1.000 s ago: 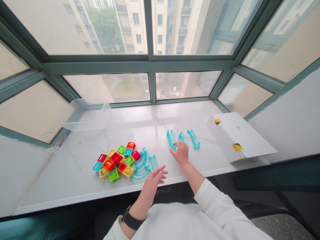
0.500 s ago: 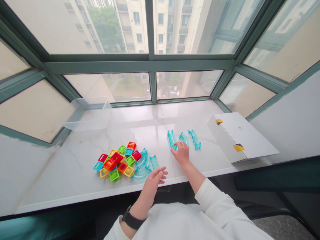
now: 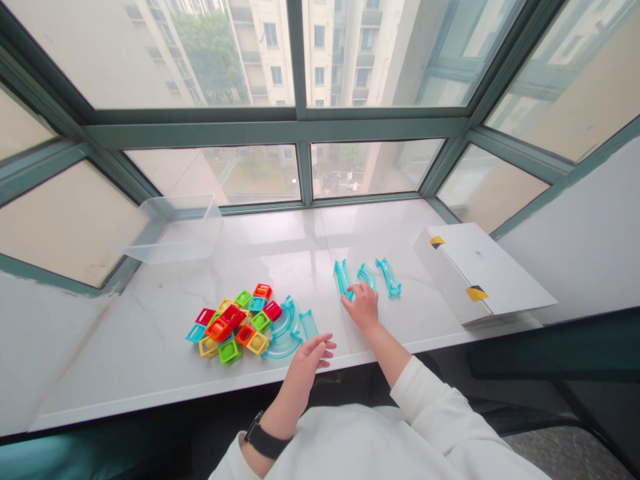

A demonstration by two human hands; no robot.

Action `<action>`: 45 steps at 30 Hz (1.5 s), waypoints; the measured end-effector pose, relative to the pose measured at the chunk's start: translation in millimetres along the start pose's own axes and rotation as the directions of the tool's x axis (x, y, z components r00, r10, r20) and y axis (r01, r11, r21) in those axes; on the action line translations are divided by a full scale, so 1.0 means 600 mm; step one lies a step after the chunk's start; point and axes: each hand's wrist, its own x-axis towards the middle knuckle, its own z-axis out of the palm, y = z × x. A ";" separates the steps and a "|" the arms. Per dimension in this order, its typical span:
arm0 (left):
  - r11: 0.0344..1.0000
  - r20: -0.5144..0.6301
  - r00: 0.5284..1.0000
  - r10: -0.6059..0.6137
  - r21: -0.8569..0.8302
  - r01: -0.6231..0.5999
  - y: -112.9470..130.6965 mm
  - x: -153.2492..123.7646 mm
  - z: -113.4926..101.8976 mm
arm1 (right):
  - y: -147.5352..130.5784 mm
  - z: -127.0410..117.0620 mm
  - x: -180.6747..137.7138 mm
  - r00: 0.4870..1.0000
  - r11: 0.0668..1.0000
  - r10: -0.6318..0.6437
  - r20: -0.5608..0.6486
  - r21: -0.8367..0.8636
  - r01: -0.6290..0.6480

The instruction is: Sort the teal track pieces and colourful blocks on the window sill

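Observation:
My right hand (image 3: 363,308) is at the near end of a straight translucent blue track piece (image 3: 342,275), thumb and index finger closed around that end. Just beyond its knuckles lies a curved blue track piece (image 3: 369,274), partly hidden by the hand. Another straight blue track piece (image 3: 389,277) rests a little to the right. My left hand (image 3: 311,360) hovers near the counter's front edge, fingers loosely apart and holding nothing. Close beside it are a short blue track piece (image 3: 309,324) and several curved blue track pieces (image 3: 283,343).
A heap of red, orange, yellow, green and blue block frames (image 3: 233,323) lies left of the curved tracks. Toward the back left stands a clear plastic bin (image 3: 175,250). On the right is a white box (image 3: 495,267) with yellow-black tabs. Windows enclose the white counter (image 3: 125,347).
Both hands and the track pieces hold nearly the same positions. Only the camera view has shifted slightly.

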 end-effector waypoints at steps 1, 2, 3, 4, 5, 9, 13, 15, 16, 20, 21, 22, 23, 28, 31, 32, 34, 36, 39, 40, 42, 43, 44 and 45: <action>1.000 0.002 1.000 -0.001 0.000 0.001 0.000 0.000 0.000 | 0.000 -0.001 0.000 1.000 1.000 0.001 0.002 0.004 -0.001; 1.000 0.004 1.000 -0.001 0.000 0.001 0.000 0.000 0.000 | 0.000 -0.001 -0.001 1.000 1.000 0.003 0.005 0.008 -0.003; 1.000 0.005 1.000 -0.002 0.000 0.002 0.000 0.000 0.000 | 0.000 -0.001 -0.002 1.000 1.000 0.004 0.010 0.011 -0.004; 1.000 0.006 1.000 -0.003 0.000 0.003 0.000 0.000 0.000 | 0.000 -0.002 -0.002 1.000 1.000 0.005 0.016 0.013 -0.005; 1.000 0.006 1.000 -0.004 -0.002 0.004 0.000 0.000 0.000 | 0.000 -0.002 -0.003 1.000 1.000 0.007 0.022 0.013 -0.007; 1.000 0.004 1.000 -0.006 -0.005 0.006 0.003 -0.002 0.002 | 0.001 -0.003 -0.005 0.999 1.000 0.016 0.048 0.005 -0.017; 1.000 0.001 1.000 -0.011 -0.010 0.011 0.005 -0.004 0.003 | 0.001 -0.004 -0.006 0.999 1.000 0.021 0.049 0.017 -0.022; 1.000 0.002 1.000 -0.014 -0.013 0.014 0.004 -0.004 0.003 | 0.003 -0.003 -0.005 0.999 0.999 0.021 0.045 0.026 -0.022; 1.000 0.002 1.000 -0.016 -0.014 0.016 0.004 -0.003 0.003 | 0.003 -0.002 -0.005 0.999 0.999 0.020 0.044 0.030 -0.022; 1.000 0.000 1.000 -0.023 -0.018 0.023 -0.002 0.001 0.001 | 0.007 0.002 -0.003 0.999 0.999 -0.001 0.047 0.048 -0.001; 1.000 0.001 1.000 -0.025 -0.018 0.025 -0.004 0.002 0.000 | 0.008 0.003 -0.003 0.999 0.999 -0.009 0.045 0.052 0.006; 0.999 0.003 1.000 -0.027 -0.018 0.027 -0.006 0.003 0.000 | 0.009 0.004 -0.002 0.999 0.998 -0.015 0.042 0.057 0.013; 0.999 0.003 1.000 -0.028 -0.018 0.028 -0.007 0.003 0.000 | 0.009 0.005 -0.002 0.999 0.998 -0.021 0.038 0.064 0.018; 0.999 0.002 1.000 -0.026 -0.020 0.026 -0.006 0.003 -0.001 | 0.009 0.010 0.000 0.999 0.995 -0.025 0.024 0.096 0.023; 0.999 0.005 1.000 -0.025 -0.021 0.025 -0.004 0.003 -0.001 | 0.010 0.012 0.000 0.999 0.995 -0.022 0.025 0.098 0.020; 0.999 0.005 1.000 -0.025 -0.021 0.025 -0.004 0.003 -0.001 | 0.010 0.012 0.000 0.999 0.995 -0.020 0.026 0.098 0.018; 0.999 0.006 1.000 -0.026 -0.021 0.026 -0.005 0.003 -0.002 | 0.011 0.013 -0.001 0.999 0.995 -0.018 0.029 0.096 0.015; 0.999 0.008 1.000 -0.026 -0.021 0.026 -0.006 0.004 -0.002 | 0.011 0.013 -0.001 0.999 0.996 -0.018 0.031 0.093 0.015; 1.000 0.007 1.000 -0.022 -0.021 0.022 -0.007 0.004 -0.003 | 0.011 0.013 -0.001 0.999 0.996 -0.022 0.039 0.087 0.019; 1.000 0.006 1.000 -0.021 -0.021 0.021 -0.008 0.004 -0.004 | 0.011 0.013 -0.001 0.999 0.996 -0.023 0.041 0.085 0.020; 1.000 0.005 1.000 -0.021 -0.022 0.021 -0.008 0.004 -0.005 | 0.011 0.013 -0.001 0.999 0.996 -0.026 0.042 0.082 0.023; 0.999 0.005 1.000 -0.022 -0.023 0.022 -0.007 0.004 -0.005 | 0.012 0.013 -0.001 0.999 0.996 -0.029 0.041 0.081 0.025; 0.999 0.004 1.000 -0.022 -0.024 0.022 -0.007 0.004 -0.005 | 0.012 0.013 -0.001 0.999 0.996 -0.031 0.039 0.080 0.028; 0.999 0.003 1.000 -0.023 -0.024 0.023 -0.006 0.004 -0.005 | 0.012 0.013 0.000 0.999 0.996 -0.033 0.037 0.081 0.030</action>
